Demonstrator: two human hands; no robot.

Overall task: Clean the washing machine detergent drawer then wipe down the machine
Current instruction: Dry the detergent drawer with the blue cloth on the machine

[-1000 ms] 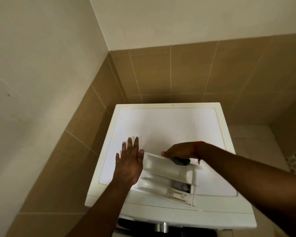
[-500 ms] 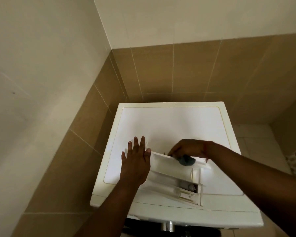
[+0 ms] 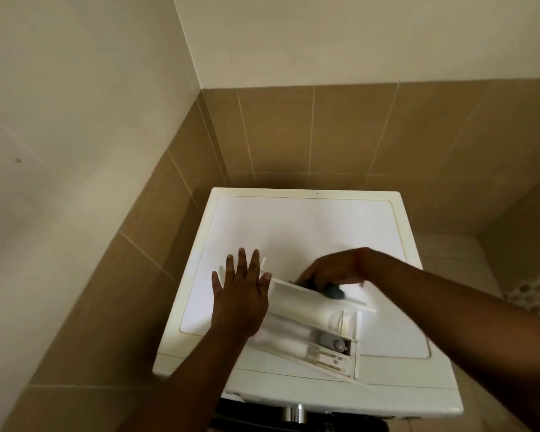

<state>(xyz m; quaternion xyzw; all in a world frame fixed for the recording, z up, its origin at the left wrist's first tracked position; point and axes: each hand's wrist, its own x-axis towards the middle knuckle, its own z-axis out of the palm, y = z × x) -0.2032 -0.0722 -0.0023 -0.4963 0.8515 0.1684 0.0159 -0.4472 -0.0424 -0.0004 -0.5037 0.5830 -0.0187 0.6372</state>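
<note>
We see that the right hand (image 3: 331,271) with its dark cloth (image 3: 334,290) has slid a little along the far edge of the detergent drawer (image 3: 312,322), and the hand is now blurred.

Home laundry corner: washing machine (image 3: 309,232), tiled walls (image 3: 325,132).

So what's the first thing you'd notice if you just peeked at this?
Probably the white detergent drawer, pulled out and lying at a slant on top of the washing machine, which sits in a corner of brown tiled walls. The left hand lies flat with fingers spread against the drawer's left end. The right hand holds something small and dark at the drawer's far edge; it is too blurred to name.
</note>
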